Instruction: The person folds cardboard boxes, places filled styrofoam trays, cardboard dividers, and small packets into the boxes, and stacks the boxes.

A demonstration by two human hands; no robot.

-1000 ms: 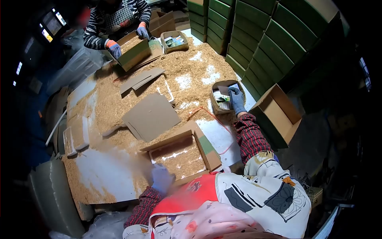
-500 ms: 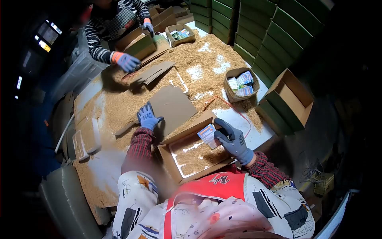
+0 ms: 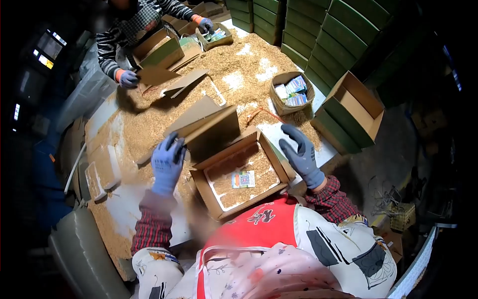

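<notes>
My left hand, in a blue-grey glove, grips the near left edge of a brown cardboard sheet, which is tilted up beyond the box. In front of me an open cardboard box holds a white-rimmed tray filled with brown wood shavings or a similar loose material. A printed card with a square code lies on that filling. My right hand hovers by the box's right corner, gloved, fingers curved and apart, with nothing in it.
A round basket of printed cards stands behind the box. An open green carton is at right, before green carton stacks. Across the table a person reaches into another card basket and holds a cardboard piece.
The card has left my right hand and lies in the box. My left hand has lifted a cardboard sheet off the table. The other person's hand has moved into the far basket.
</notes>
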